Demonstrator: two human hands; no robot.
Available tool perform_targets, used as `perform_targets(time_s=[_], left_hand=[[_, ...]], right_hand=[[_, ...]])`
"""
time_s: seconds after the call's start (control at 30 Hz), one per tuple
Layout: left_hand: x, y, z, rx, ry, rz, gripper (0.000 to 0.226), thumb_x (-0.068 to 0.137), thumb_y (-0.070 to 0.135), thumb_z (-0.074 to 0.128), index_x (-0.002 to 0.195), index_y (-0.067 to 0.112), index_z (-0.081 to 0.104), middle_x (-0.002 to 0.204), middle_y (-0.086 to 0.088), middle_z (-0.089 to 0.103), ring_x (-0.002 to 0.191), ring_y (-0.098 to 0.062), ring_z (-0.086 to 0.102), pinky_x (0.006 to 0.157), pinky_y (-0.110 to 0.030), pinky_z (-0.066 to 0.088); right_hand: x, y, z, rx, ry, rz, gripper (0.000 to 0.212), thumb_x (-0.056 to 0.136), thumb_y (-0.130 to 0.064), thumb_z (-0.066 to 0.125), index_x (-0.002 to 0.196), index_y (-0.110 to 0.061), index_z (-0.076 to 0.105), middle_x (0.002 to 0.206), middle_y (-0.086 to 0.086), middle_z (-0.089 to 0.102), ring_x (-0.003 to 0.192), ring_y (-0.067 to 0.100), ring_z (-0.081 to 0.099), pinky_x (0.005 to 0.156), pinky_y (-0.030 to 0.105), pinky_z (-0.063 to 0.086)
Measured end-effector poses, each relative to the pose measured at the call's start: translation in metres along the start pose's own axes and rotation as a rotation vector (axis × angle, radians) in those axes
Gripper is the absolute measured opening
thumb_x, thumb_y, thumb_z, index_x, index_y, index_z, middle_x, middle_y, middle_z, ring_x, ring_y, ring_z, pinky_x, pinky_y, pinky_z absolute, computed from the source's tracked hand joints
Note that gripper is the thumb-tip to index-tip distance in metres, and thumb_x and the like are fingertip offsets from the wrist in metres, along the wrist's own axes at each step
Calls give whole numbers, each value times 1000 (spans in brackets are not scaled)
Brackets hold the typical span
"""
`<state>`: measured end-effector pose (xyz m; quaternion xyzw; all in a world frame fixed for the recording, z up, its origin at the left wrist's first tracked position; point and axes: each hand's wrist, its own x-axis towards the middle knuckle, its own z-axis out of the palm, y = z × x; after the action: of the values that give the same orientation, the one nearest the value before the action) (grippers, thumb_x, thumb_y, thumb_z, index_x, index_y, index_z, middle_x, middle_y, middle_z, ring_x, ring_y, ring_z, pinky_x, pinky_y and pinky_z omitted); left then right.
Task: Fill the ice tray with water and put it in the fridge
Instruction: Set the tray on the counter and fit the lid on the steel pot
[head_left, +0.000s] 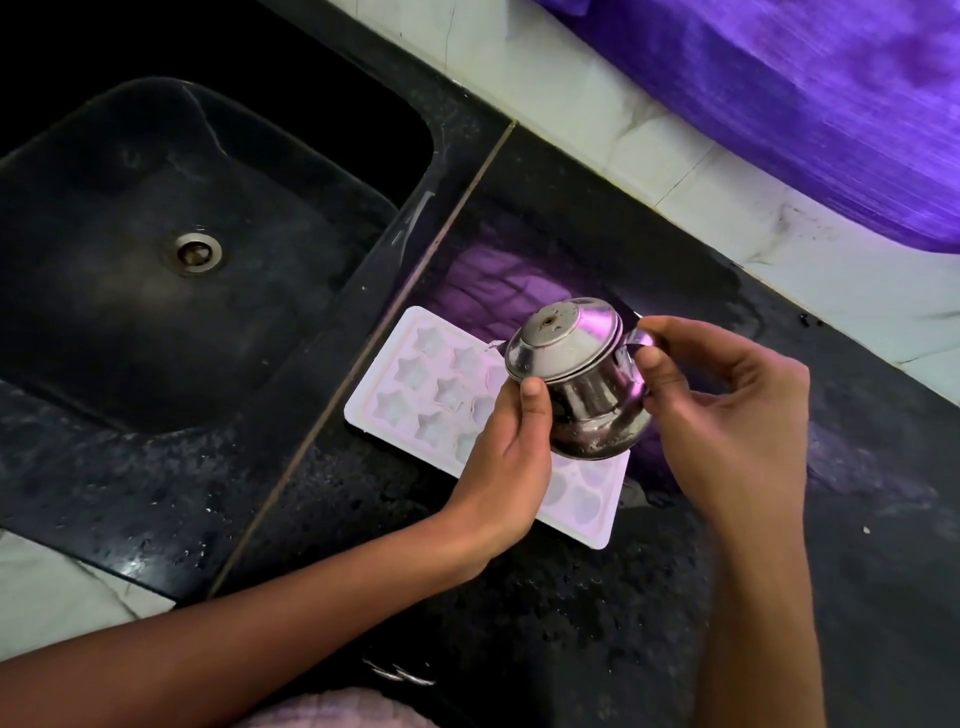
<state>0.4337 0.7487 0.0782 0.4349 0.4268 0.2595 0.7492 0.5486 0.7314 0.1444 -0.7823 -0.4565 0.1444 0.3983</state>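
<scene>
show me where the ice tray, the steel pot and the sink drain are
ice tray (410, 376): head view, on the star-shaped moulds at its uncovered far end
steel pot (556, 343): head view, on its domed lid
sink drain (193, 253): head view, on the metal ring in the basin floor

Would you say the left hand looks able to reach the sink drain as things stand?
Probably not right away: the left hand is busy steadying the steel kettle over the ice tray. The way to the drain itself looks open, with nothing lying in the sink between them.
</scene>
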Motion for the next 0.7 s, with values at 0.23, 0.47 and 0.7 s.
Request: perform_targets(time_s=[0.23,0.47,0.7], left_hand=[[0,1,0,-1,-17,-1,20,94,52,16,109,53,30,91,47,38,71,42,32,62,11,28],[-3,1,0,-2,-17,21,30,94,51,16,121,51,29,93,49,34,71,44,30,64,10,28],[-5,4,-1,3,-9,99,52,90,53,16,138,40,30,101,46,37,80,43,32,67,13,26]], right_hand=[[1,1,-1,26,-5,-18,19,84,-14,70,94,-30,72,89,-12,72,77,7,69,72,40,59],[-1,3,-1,34,-8,-31,22,84,-14,69,93,-34,71,88,-13,72,82,10,69,72,40,59],[-6,0,-3,65,7,-45,22,86,-12,67,92,-32,70,86,-15,71,82,9,69,68,40,59]])
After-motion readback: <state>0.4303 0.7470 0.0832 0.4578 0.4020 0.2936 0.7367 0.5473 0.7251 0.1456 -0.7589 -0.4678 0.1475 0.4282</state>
